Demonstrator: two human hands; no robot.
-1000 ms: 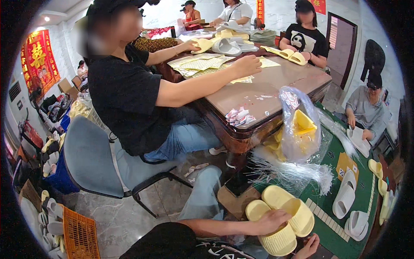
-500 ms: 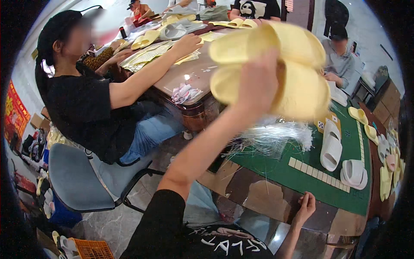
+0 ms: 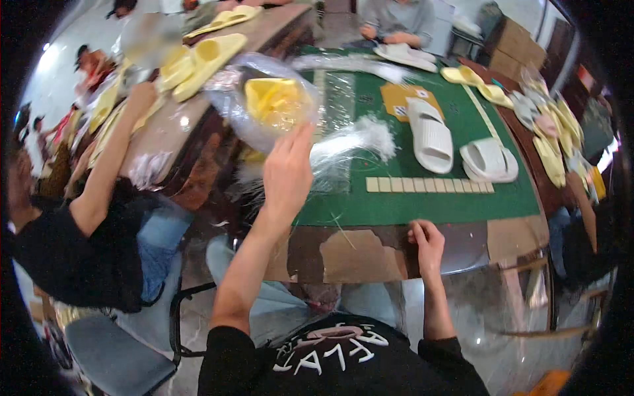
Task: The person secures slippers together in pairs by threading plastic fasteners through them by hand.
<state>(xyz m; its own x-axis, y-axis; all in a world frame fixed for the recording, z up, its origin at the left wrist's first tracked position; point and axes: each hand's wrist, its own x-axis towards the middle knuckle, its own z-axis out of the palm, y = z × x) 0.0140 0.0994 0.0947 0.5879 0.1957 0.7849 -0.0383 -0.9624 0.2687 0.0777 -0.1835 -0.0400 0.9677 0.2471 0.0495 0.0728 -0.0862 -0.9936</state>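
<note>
My left hand (image 3: 288, 173) reaches over the near left of the green mat, its fingers stretched forward. The fingertips come up to a clear plastic bag (image 3: 246, 129) with a yellow container (image 3: 272, 99) in it; whether they touch it I cannot tell. Beside it, a bundle of thin clear plastic strands (image 3: 373, 140) fans over the mat. My right hand (image 3: 428, 243) rests at the near table edge, fingers curled in, with nothing seen in them. A pair of yellow slippers (image 3: 205, 65) lies on the brown table at the left.
On the green mat (image 3: 343, 210) are two white slippers (image 3: 430, 135) and a row of pale tiles (image 3: 429, 185). More yellow slippers (image 3: 475, 82) lie along the right side. At my left a person's arm (image 3: 112, 158) reaches over the brown table; another person sits at the far side.
My left hand has let go of the yellow slippers, now on the left table, and come back beside the plastic bag. The view has turned right. My right hand stays at the table edge.
</note>
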